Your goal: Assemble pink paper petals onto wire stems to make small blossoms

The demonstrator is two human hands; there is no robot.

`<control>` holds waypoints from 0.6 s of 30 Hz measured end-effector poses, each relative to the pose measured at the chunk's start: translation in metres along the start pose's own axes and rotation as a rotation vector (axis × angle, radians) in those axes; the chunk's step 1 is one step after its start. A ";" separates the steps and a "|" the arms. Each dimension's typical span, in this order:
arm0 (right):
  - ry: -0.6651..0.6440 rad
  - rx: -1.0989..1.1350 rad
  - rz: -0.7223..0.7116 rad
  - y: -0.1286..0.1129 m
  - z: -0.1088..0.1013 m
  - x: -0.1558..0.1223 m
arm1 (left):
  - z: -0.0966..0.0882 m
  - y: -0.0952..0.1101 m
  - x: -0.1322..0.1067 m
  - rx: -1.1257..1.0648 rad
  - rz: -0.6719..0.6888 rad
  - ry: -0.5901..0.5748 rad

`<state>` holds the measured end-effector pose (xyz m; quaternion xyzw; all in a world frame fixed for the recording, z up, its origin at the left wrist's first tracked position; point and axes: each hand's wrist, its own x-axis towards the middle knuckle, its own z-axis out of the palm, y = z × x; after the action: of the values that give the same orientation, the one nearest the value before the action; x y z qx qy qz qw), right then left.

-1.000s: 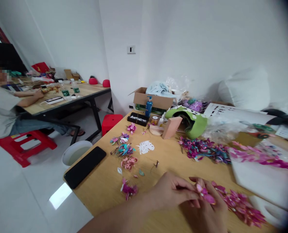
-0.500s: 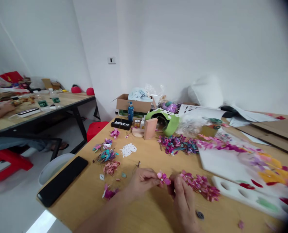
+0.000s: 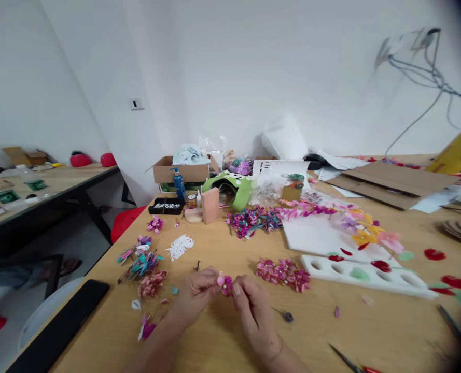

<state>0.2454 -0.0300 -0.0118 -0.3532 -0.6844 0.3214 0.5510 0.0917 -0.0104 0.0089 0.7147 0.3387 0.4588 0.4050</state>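
Observation:
Both my hands meet low in the middle of the wooden table [image 3: 222, 342]. My left hand [image 3: 194, 294] and my right hand [image 3: 252, 308] are closed in a pinch on one small pink paper flower [image 3: 224, 283] held between the fingertips. A heap of similar pink-purple flowers [image 3: 283, 272] lies just right of my hands. Small piles of teal, pink and magenta flowers [image 3: 144, 262] lie to the left. A tiny dark rolled piece [image 3: 288, 316] rests on the table beside my right hand.
A black phone [image 3: 57, 327] lies at the table's left edge. A white tray with wells [image 3: 364, 277], a white sheet with coloured flowers [image 3: 331, 235], a cardboard box [image 3: 181, 170], a blue bottle [image 3: 179, 183], a green object [image 3: 236, 187] and cardboard sheets [image 3: 389, 178] crowd the back. Scissors [image 3: 350, 364] lie near the front.
The view has swung right, so the other table and the seated person have slid out to the left. My hands keep the pink flower pinched between them.

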 end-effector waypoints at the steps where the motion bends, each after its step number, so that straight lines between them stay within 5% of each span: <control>1: 0.010 -0.012 -0.001 -0.001 0.000 0.001 | 0.000 0.000 0.000 0.018 0.009 0.002; 18: 0.065 0.215 0.256 -0.006 0.011 0.006 | 0.007 -0.001 -0.005 0.274 0.142 0.120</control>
<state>0.2331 -0.0284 -0.0057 -0.3868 -0.5774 0.4487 0.5618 0.0959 -0.0160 0.0045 0.7567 0.3703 0.4778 0.2491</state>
